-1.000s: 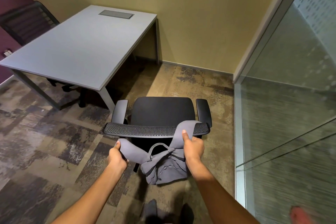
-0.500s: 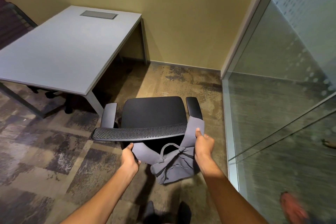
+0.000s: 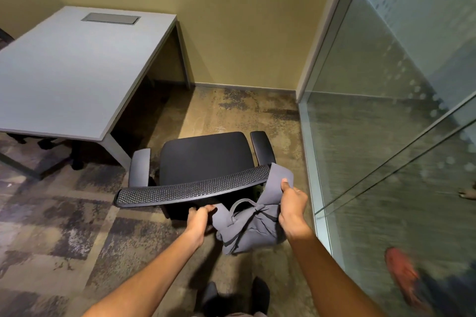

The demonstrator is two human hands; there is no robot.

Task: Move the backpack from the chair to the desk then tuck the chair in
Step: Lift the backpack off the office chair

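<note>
A grey backpack (image 3: 248,229) hangs behind the backrest of a black office chair (image 3: 206,159), below its mesh top edge. One grey strap still loops over the backrest's right end. My right hand (image 3: 292,203) grips that strap beside the backrest corner. My left hand (image 3: 199,219) holds the backpack's other strap just under the backrest. The chair's seat is bare and faces the wall. The grey desk (image 3: 72,72) stands to the left, its near corner close to the chair's left armrest.
A glass partition (image 3: 386,136) runs along the right, close to the chair. A yellow wall closes the far side. Castors of another chair (image 3: 46,143) show under the desk. A grey cable hatch (image 3: 110,18) lies in the desktop. My feet (image 3: 231,296) are at the bottom.
The backpack's left strap has slid rightward along the backrest and come off it; both hands moved right with it. My view has shifted right and nearer.
</note>
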